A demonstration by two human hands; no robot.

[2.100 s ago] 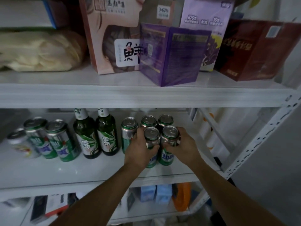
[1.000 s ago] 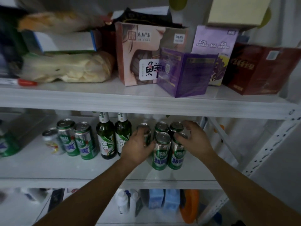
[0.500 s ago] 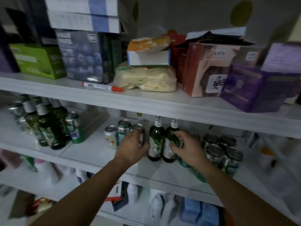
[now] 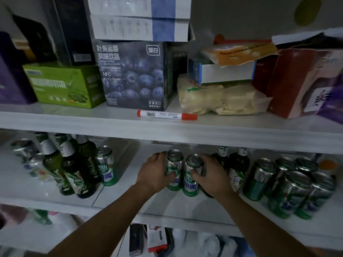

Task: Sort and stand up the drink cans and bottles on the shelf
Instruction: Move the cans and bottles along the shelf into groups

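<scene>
On the middle white shelf (image 4: 130, 197) two upright green drink cans stand side by side. My left hand (image 4: 155, 173) grips the left can (image 4: 174, 164) from its left side. My right hand (image 4: 211, 175) grips the right can (image 4: 193, 167) from its right side. Just right of my right hand stand two green glass bottles (image 4: 238, 166). Further right is a tight group of several upright green cans (image 4: 289, 186). At the left of the shelf stand several green bottles (image 4: 74, 175), one upright green can (image 4: 106, 166) and some silver cans (image 4: 24, 151) behind them.
The shelf above (image 4: 167, 130) overhangs the cans and carries a red-capped marker (image 4: 167, 115), a blueberry box (image 4: 133, 75), a green box (image 4: 63, 84) and a yellow bag (image 4: 219, 101). Bare shelf lies between the left bottles and my hands. The lower shelf holds bottles and packets.
The view has swung left. Both hands left the can group at the right and the bottles, moved left, and now each closes on one of two green cans.
</scene>
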